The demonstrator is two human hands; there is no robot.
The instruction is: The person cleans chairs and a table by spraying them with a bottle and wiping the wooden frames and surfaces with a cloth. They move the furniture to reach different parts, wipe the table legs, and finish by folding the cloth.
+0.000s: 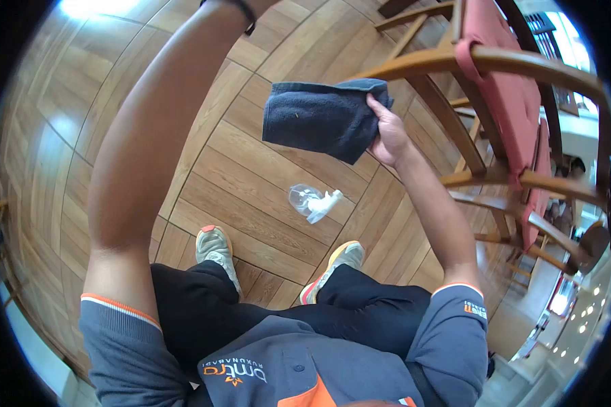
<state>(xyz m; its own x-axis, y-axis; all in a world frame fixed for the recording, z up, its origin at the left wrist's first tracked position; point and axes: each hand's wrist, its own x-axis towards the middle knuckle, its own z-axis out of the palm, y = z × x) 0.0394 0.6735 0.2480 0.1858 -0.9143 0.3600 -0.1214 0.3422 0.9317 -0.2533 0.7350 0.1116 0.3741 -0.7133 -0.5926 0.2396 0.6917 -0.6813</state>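
My right hand point(387, 132) is raised at chest height and grips one edge of a dark blue cloth point(322, 117), which hangs spread out to the left of the hand. My left arm point(156, 129) stretches up and away to the top edge of the view; a dark band sits at the wrist and the hand itself is out of frame. Below the cloth, a clear spray bottle point(314, 202) with a white trigger head lies on its side on the wooden floor, just ahead of my two shoes point(215, 245).
A wooden chair point(482, 62) with a red cushion point(506, 88) stands close on the right, next to my right hand. More wooden chair frames sit behind it. Parquet floor point(81, 102) spreads to the left. A lit counter shows at the lower right.
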